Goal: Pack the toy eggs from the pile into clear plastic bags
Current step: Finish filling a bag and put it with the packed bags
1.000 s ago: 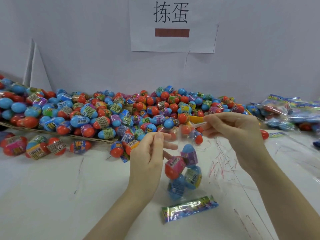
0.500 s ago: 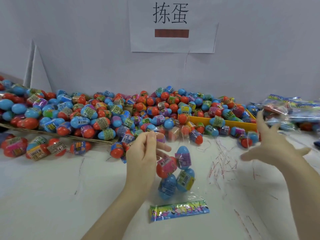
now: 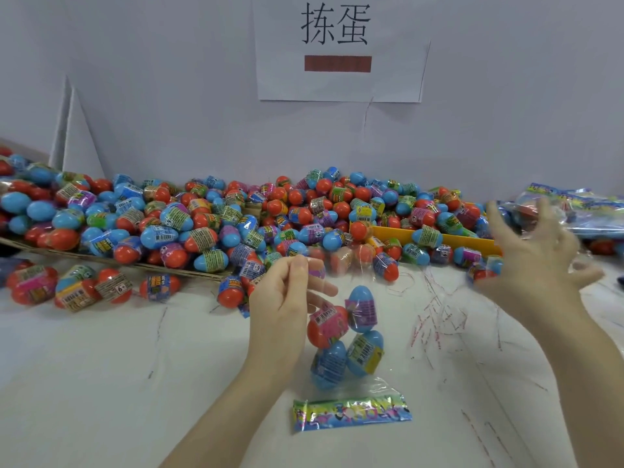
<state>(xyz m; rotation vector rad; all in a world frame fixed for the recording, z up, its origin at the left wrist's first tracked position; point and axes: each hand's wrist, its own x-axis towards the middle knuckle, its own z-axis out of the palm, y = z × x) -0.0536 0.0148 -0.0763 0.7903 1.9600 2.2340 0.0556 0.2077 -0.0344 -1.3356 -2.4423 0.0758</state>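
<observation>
My left hand [image 3: 283, 305] pinches the top edge of a clear plastic bag [image 3: 378, 383] that hangs down to the white table. Inside the bag sit several toy eggs [image 3: 341, 339], one red and three blue, and a colourful printed header strip [image 3: 351, 412] lies flat at the bag's lower end. My right hand [image 3: 537, 261] hovers to the right with fingers spread, holding nothing, near the right end of the egg pile [image 3: 236, 224]. The pile of red and blue eggs stretches along the wall behind both hands.
A yellow tray edge [image 3: 439, 239] shows under the eggs at right. Filled bags [image 3: 580, 214] are stacked at the far right. A cardboard edge [image 3: 101, 261] bounds the pile on the left, with loose eggs [image 3: 67, 288] in front. Red threads [image 3: 435, 319] litter the table.
My right hand let go of the bag's top edge and swung out to the right with fingers spread. My left hand kept its hold on the bag, which sagged slightly lower.
</observation>
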